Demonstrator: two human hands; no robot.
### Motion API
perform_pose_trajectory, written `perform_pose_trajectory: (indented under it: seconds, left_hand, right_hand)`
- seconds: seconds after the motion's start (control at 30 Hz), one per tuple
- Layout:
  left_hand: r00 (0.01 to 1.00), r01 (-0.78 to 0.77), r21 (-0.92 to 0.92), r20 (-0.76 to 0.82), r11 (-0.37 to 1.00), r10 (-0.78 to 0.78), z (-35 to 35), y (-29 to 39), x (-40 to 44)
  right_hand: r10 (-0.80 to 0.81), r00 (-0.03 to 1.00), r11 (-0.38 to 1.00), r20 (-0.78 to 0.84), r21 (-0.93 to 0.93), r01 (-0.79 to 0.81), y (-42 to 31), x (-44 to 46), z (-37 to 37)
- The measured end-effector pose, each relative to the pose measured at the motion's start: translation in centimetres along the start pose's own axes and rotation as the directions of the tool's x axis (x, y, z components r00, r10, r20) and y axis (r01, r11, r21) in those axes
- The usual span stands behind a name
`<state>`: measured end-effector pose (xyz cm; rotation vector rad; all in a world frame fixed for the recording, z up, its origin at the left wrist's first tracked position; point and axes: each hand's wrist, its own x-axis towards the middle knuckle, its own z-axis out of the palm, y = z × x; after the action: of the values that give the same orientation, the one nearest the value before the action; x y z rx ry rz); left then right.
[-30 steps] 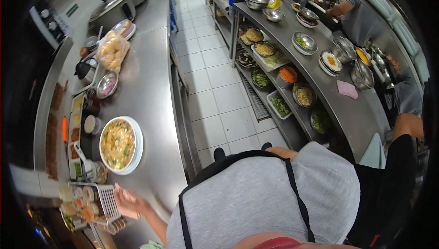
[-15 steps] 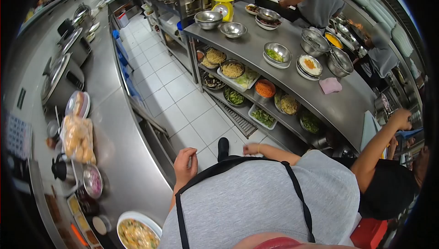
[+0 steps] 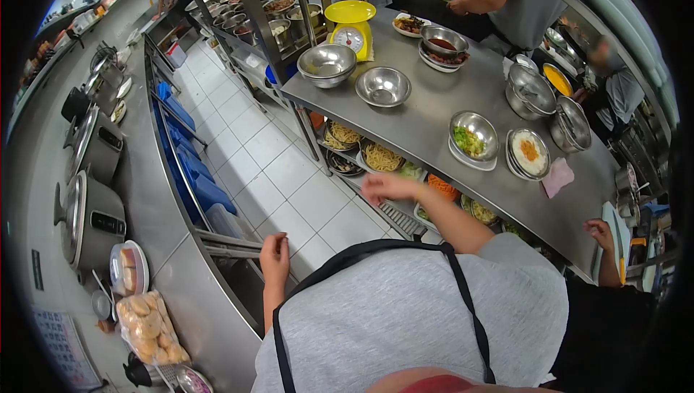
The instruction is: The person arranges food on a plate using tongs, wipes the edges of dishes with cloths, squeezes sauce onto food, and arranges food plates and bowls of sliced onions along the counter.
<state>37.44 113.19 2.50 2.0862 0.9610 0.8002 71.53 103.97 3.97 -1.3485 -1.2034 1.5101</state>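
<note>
My left hand [image 3: 275, 256] hangs in the air beside the left counter's edge, fingers loosely bent and nothing visible in it. My right hand [image 3: 390, 188], slightly blurred, is raised in front of the right counter's lower shelf, its fingers loosely spread and empty. Near it on that shelf are a bowl of noodles [image 3: 382, 157] and some shredded carrot [image 3: 442, 186], partly behind my forearm. On the counter above stand an empty metal bowl [image 3: 383, 87], a stacked pair of metal bowls [image 3: 327, 66] and a bowl of chopped greens [image 3: 473, 136].
A yellow scale [image 3: 350, 35] stands at the counter's far end; a pink cloth [image 3: 557, 178] lies to the right. The left counter [image 3: 173, 277] carries cookers and a bag of bread rolls [image 3: 150, 326]. Another person's hand [image 3: 598, 234] is close on my right. Co-workers stand beyond the counter.
The view has moved forward along the aisle and turned. My right hand has risen from low beside my body towards the right counter. The other person's arm at right has lowered.
</note>
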Motion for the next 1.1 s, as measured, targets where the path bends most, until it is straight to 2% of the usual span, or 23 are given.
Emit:
perform_pose_trajectory:
  seconds: [0.03, 0.07, 0.13, 0.2, 0.3, 0.33, 0.4, 0.43, 0.5, 0.53, 0.6, 0.63, 0.7, 0.73, 0.8, 0.87, 0.93, 1.0, 1.03, 1.07, 1.1]
  left_hand:
    - [0.991, 0.102, -0.108, -0.072, 0.989, -0.110, 0.6, -1.8, 1.1]
    - [0.967, 0.185, -0.223, -0.130, 0.957, -0.217, 1.3, -3.5, 2.4]
    - [0.970, 0.212, -0.174, -0.081, 0.962, -0.228, 2.8, -7.2, 3.8]
    - [0.953, 0.294, -0.070, 0.095, 0.953, -0.287, 4.5, -11.3, 5.4]
    - [0.949, 0.240, -0.088, 0.232, 0.967, -0.215, 6.1, -12.7, 10.5]
    - [0.935, 0.280, -0.140, 0.264, 0.950, -0.236, 6.4, -13.0, 12.9]
    - [0.938, 0.240, -0.119, 0.283, 0.963, -0.198, 6.9, -15.1, 18.0]
    - [0.937, 0.236, -0.125, 0.293, 0.964, -0.192, 6.6, -14.6, 20.6]
    - [0.962, 0.135, -0.235, 0.262, 0.962, -0.071, 5.8, -13.2, 25.9]
    - [0.949, 0.183, -0.173, 0.289, 0.968, -0.128, 5.5, -12.6, 28.1]
    - [0.950, 0.124, -0.122, 0.302, 0.985, -0.082, 5.3, -11.6, 31.3]
    - [0.950, 0.126, -0.126, 0.300, 0.984, -0.083, 5.3, -11.3, 32.4]
    - [0.935, 0.092, -0.093, 0.350, 0.991, -0.054, 6.1, -11.1, 33.5]
    - [0.936, 0.108, -0.098, 0.346, 0.989, -0.068, 6.5, -11.5, 33.2]
    - [0.922, 0.079, -0.075, 0.385, 0.994, -0.044, 7.5, -11.9, 33.3]
    - [0.876, 0.252, -0.067, 0.440, 0.965, -0.199, 7.8, -11.8, 32.6]
    - [0.868, 0.198, -0.065, 0.475, 0.978, -0.144, 7.7, -11.9, 32.0]
    - [0.792, 0.253, 0.061, 0.560, 0.965, -0.243, 6.8, -10.0, 32.4]
    - [0.772, 0.362, 0.051, 0.543, 0.931, -0.330, 6.5, -8.8, 32.5]
    - [0.771, 0.367, 0.056, 0.540, 0.929, -0.337, 6.9, -9.4, 32.5]
    - [0.768, 0.395, 0.041, 0.533, 0.918, -0.354, 7.1, -10.0, 32.4]
  right_hand:
    - [-0.112, 0.991, 0.993, -0.072, 0.035, 0.115, -4.6, 1.5, -1.3]
    - [-0.185, 0.971, 0.967, -0.148, 0.147, 0.207, -6.7, 3.4, -3.4]
    - [-0.259, 0.895, 0.938, -0.364, 0.125, 0.322, -10.9, 6.2, -7.6]
    - [-0.339, 0.766, 0.864, -0.547, 0.141, 0.484, -12.5, 9.3, -12.6]
    - [-0.352, 0.547, 0.768, -0.759, 0.100, 0.633, -13.3, 12.9, -20.8]
    - [-0.338, 0.531, 0.766, -0.777, 0.101, 0.635, -13.2, 13.6, -23.0]
    - [-0.272, 0.345, 0.706, -0.898, 0.057, 0.706, -14.1, 14.6, -27.4]
    - [-0.270, 0.335, 0.710, -0.903, 0.048, 0.703, -13.7, 15.3, -29.7]
    - [-0.055, 0.346, 0.711, -0.937, 0.206, 0.672, -12.3, 17.1, -34.1]
    - [-0.057, 0.342, 0.716, -0.938, 0.200, 0.669, -11.0, 18.0, -35.9]
    - [0.132, 0.345, 0.701, -0.929, 0.334, 0.630, -9.1, 20.0, -39.6]
    - [0.130, 0.346, 0.704, -0.929, 0.332, 0.628, -8.4, 21.0, -40.6]
    - [0.272, 0.351, 0.661, -0.896, 0.440, 0.608, -7.0, 22.7, -42.8]
    - [0.276, 0.359, 0.670, -0.892, 0.446, 0.594, -5.5, 23.7, -44.1]
    - [0.302, 0.309, 0.641, -0.902, 0.432, 0.635, -5.0, 25.6, -46.9]
    - [0.308, 0.300, 0.649, -0.903, 0.430, 0.628, -4.8, 26.6, -48.2]
    - [0.395, 0.231, 0.521, -0.889, 0.424, 0.741, -4.6, 27.8, -50.3]
    - [0.359, 0.254, 0.517, -0.898, 0.418, 0.747, -3.9, 28.8, -51.8]
    - [0.388, 0.219, 0.446, -0.895, 0.390, 0.805, -4.1, 29.0, -52.1]
    - [0.418, 0.186, 0.373, -0.889, 0.355, 0.857, -4.4, 29.3, -52.2]
    - [0.401, 0.157, 0.363, -0.902, 0.314, 0.877, -3.9, 29.8, -52.9]
